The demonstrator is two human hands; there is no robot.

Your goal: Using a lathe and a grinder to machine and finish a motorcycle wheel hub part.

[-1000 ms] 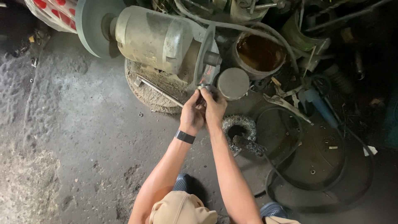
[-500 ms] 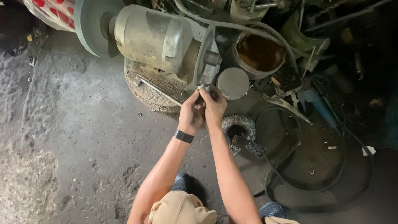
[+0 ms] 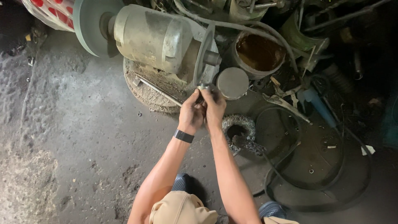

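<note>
My left hand (image 3: 191, 113) and my right hand (image 3: 214, 108) are pressed together around a small metal part (image 3: 204, 87), fingertips closed on it. The part sits just below the edge of a thin grinding disc (image 3: 200, 56) on the shaft of a big grey electric motor (image 3: 155, 37). A black band is on my left wrist (image 3: 183, 136). Most of the small part is hidden by my fingers.
A round metal lid (image 3: 232, 82) lies right of my hands, beside a can of brown liquid (image 3: 259, 52). A ring of metal shavings (image 3: 239, 128) sits on the floor. Black hoses, a dark round plate (image 3: 319, 166) and tools crowd the right. Grey dusty concrete floor (image 3: 66, 137) spreads left.
Both hands have stayed at the disc's lower edge, shifting only slightly; the fingers have turned a little around the small part.
</note>
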